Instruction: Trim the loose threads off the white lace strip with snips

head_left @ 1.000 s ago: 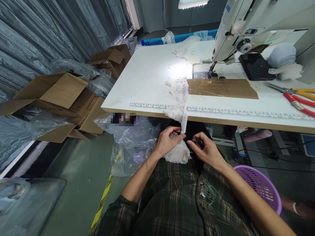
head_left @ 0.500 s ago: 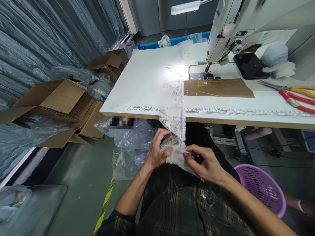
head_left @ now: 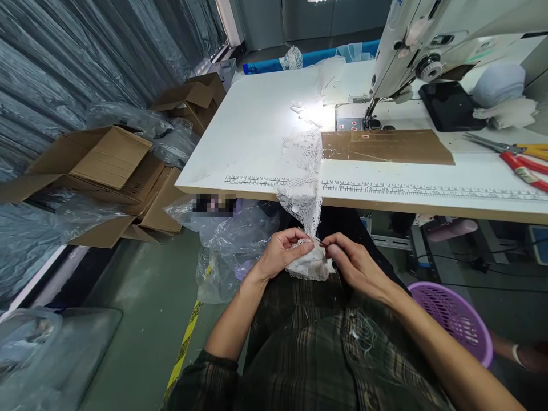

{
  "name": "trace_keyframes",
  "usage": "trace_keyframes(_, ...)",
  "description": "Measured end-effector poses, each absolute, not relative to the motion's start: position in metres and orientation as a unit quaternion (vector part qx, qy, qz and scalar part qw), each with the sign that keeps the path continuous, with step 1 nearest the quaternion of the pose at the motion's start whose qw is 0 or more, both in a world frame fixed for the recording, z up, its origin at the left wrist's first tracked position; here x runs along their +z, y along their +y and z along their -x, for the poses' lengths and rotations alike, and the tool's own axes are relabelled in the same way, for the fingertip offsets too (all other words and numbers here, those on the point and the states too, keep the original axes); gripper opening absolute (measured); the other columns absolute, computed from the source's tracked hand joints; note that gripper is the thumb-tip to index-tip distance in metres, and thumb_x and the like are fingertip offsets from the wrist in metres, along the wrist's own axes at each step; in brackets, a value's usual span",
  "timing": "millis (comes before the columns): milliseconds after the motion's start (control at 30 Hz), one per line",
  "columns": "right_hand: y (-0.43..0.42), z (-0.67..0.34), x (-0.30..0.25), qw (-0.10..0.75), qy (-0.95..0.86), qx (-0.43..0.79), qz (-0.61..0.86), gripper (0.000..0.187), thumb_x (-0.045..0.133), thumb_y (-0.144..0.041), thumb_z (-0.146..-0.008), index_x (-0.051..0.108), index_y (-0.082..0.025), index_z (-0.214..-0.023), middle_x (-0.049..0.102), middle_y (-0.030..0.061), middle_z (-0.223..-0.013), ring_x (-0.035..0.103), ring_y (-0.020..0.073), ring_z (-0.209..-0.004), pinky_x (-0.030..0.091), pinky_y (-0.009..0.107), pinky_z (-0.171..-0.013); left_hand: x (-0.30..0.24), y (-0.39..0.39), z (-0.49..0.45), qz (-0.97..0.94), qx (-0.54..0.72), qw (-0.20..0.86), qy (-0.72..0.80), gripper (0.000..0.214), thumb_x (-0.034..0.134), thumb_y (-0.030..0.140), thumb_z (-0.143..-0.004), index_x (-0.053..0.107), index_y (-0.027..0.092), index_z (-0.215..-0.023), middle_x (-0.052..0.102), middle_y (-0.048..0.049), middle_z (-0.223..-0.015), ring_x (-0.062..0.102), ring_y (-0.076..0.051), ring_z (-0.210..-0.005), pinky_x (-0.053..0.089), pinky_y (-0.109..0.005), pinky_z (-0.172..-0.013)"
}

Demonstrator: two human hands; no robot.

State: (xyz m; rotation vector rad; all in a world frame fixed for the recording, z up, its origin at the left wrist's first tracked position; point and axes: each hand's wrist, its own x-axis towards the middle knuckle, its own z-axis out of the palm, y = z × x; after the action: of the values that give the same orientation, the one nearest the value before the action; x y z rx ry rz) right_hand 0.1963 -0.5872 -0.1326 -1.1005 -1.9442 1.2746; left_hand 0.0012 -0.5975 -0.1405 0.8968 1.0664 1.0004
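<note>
A strip of white lace point(head_left: 305, 171) runs from the sewing table point(head_left: 257, 125) over its front edge and down to my lap. My left hand point(head_left: 280, 253) is closed, pinching the bunched end of the lace. My right hand point(head_left: 353, 264) is also closed right beside it, thumb and forefinger pinched at the lace edge; a small dark tool seems to lie in its fingers, but I cannot make it out. Both hands are below the table edge, above my plaid-clad lap.
A white sewing machine point(head_left: 432, 40) stands at the back right, with a brown cardboard sheet point(head_left: 385, 147) before it. Red and yellow scissors point(head_left: 520, 160) lie at the right. A purple basket point(head_left: 454, 322) sits low right. Cardboard boxes point(head_left: 103, 165) and plastic bags point(head_left: 231, 245) fill the left floor.
The lace has been drawn further down off the table. My hands have shifted from working the bunch apart to pinching it close together just under the table edge.
</note>
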Motion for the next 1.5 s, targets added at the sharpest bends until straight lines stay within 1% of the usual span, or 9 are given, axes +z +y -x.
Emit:
trace_keyframes(100,-0.578,-0.193,-0.138,0.264,-0.74,0.457,0.417,0.04,0.027,-0.047,-0.098,0.053,-0.021,-0.084,0.05,-0.0011,-0.067,0.046,0.0131,-0.062,0.037,0.026,-0.058,-0.139,-0.597,0.0,-0.391,0.443,0.651,0.476,0.037,0.084,0.037,-0.064,0.067,0.012,-0.086,0.069,-0.0045,-0.083,0.06,-0.01,-0.068,0.047,-0.019,-0.062)
trace_keyframes(333,-0.568,-0.185,-0.144,0.249,-0.772,0.415,0.412,0.039,0.033,-0.048,-0.096,0.042,-0.021,-0.069,0.044,-0.0034,-0.061,0.038,0.0111,-0.056,0.03,0.026,-0.054,-0.137,-0.596,0.002,-0.417,0.438,0.64,0.474,0.032,0.079,0.039,-0.07,0.068,0.011,-0.08,0.066,-0.0025,-0.075,0.057,-0.009,-0.065,0.045,-0.018,-0.061)
trace_keyframes(900,-0.564,-0.177,-0.141,0.259,-0.754,0.439,0.414,0.04,0.031,-0.05,-0.096,0.043,-0.021,-0.071,0.044,-0.0032,-0.062,0.039,0.0116,-0.057,0.031,0.026,-0.054,-0.14,-0.596,0.003,-0.41,0.444,0.652,0.459,0.028,0.078,0.037,-0.072,0.066,0.012,-0.077,0.062,0.0007,-0.07,0.054,-0.007,-0.061,0.042,-0.018,-0.06)
trace_keyframes(1067,-0.572,-0.185,-0.147,0.229,-0.74,0.52,0.361,0.028,0.05,-0.049,-0.089,0.05,-0.021,-0.089,0.052,-0.0014,-0.076,0.046,0.0122,-0.065,0.038,0.024,-0.058,-0.143,-0.595,0.005,-0.421,0.413,0.669,0.453,0.032,0.073,0.043,-0.076,0.066,0.012,-0.083,0.066,-0.0022,-0.076,0.058,-0.01,-0.063,0.044,-0.02,-0.06)
trace_keyframes(1133,-0.577,-0.191,-0.154,0.195,-0.738,0.533,0.366,0.029,0.06,-0.048,-0.083,0.049,-0.021,-0.088,0.048,-0.0044,-0.068,0.042,0.0108,-0.057,0.035,0.024,-0.051,-0.151,-0.592,0.007,-0.48,0.392,0.619,0.483,0.033,0.068,0.045,-0.08,0.067,0.013,-0.087,0.068,-0.0037,-0.08,0.061,-0.013,-0.068,0.047,-0.023,-0.064)
trace_keyframes(1200,-0.58,-0.198,-0.16,0.201,-0.738,0.5,0.406,0.032,0.064,-0.049,-0.079,0.051,-0.021,-0.088,0.048,-0.0056,-0.064,0.04,0.0102,-0.053,0.034,0.024,-0.05,-0.163,-0.587,0.009,-0.572,0.366,0.511,0.527,0.031,0.066,0.042,-0.082,0.068,0.015,-0.097,0.069,-0.0062,-0.092,0.063,-0.017,-0.083,0.049,-0.028,-0.077)
trace_keyframes(1333,-0.569,-0.207,-0.155,0.356,-0.661,0.416,0.514,0.04,0.067,-0.052,-0.076,0.053,-0.019,-0.095,0.052,-0.0035,-0.068,0.04,0.0096,-0.053,0.036,0.025,-0.052,-0.188,-0.582,0.011,-0.716,0.277,0.316,0.558,0.047,0.07,0.034,-0.08,0.059,0.019,-0.123,0.057,-0.0126,-0.127,0.051,-0.028,-0.12,0.038,-0.046,-0.104)
trace_keyframes(1433,-0.552,-0.2,-0.143,0.4,-0.613,0.427,0.531,0.051,0.066,-0.056,-0.075,0.059,-0.015,-0.104,0.048,-0.0043,-0.06,0.039,0.0099,-0.052,0.035,0.025,-0.05,-0.198,-0.582,0.012,-0.746,0.228,0.282,0.559,0.051,0.07,0.035,-0.08,0.055,0.022,-0.128,0.05,-0.0131,-0.136,0.045,-0.031,-0.128,0.032,-0.053,-0.108)
trace_keyframes(1500,-0.542,-0.192,-0.138,0.404,-0.606,0.441,0.524,0.051,0.064,-0.058,-0.075,0.064,-0.013,-0.098,0.044,-0.0042,-0.057,0.038,0.0101,-0.052,0.034,0.025,-0.049,-0.198,-0.582,0.012,-0.74,0.244,0.284,0.559,0.05,0.069,0.038,-0.081,0.056,0.022,-0.127,0.05,-0.0125,-0.137,0.044,-0.03,-0.129,0.032,-0.053,-0.109)
